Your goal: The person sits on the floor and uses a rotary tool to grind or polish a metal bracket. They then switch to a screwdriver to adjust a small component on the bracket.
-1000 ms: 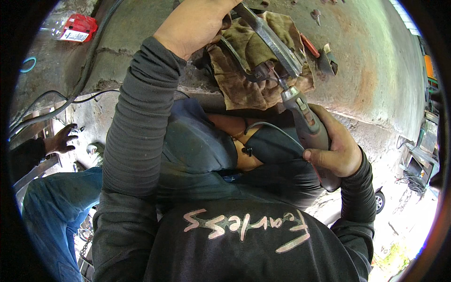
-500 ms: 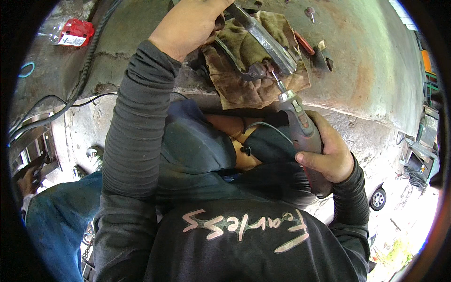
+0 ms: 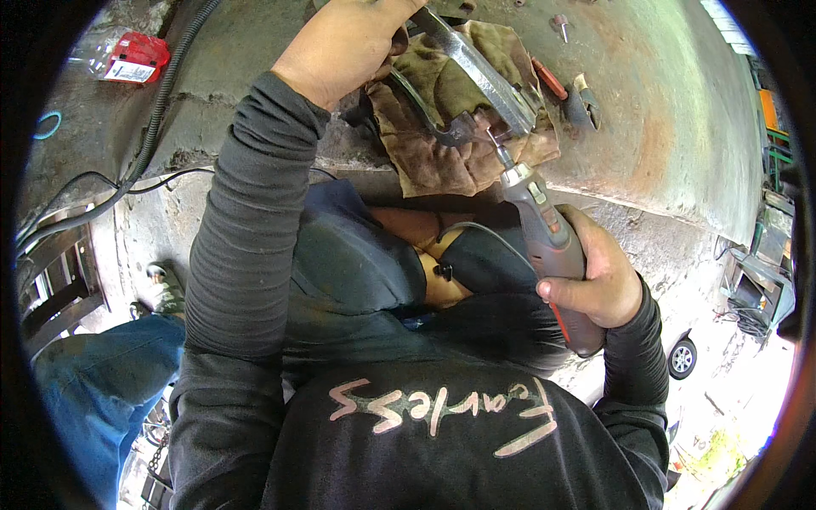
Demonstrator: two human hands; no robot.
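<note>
Near the top, my left hand (image 3: 342, 44) is closed around the far end of a long, grey metal piece (image 3: 486, 75), something like a curved bracket or frame with two arms. Its near end lies over a crumpled brown cloth (image 3: 450, 174) on a worn, greenish surface. A grey rotary tool (image 3: 548, 229) with a thin bit is wrapped in my right hand (image 3: 602, 279), thumb along its body. The bit points at the gap between the piece's two near ends; whether it touches metal, I cannot tell. A cord runs from the tool across my lap.
Right of the cloth lie a red-handled tool (image 3: 549, 78) and a rolled abrasive-looking scrap (image 3: 582, 104). A small mounted bit (image 3: 561, 27) rests farther back. At left are a clear and red bottle (image 3: 136, 58) and a ribbed hose (image 3: 161, 93). Another person's jeans-clad leg (image 3: 106, 374) is beside me.
The rotary tool has shifted slightly, its tip now a little lower and left. The metal piece has tilted slightly and catches more light. The other person's leg has moved left.
</note>
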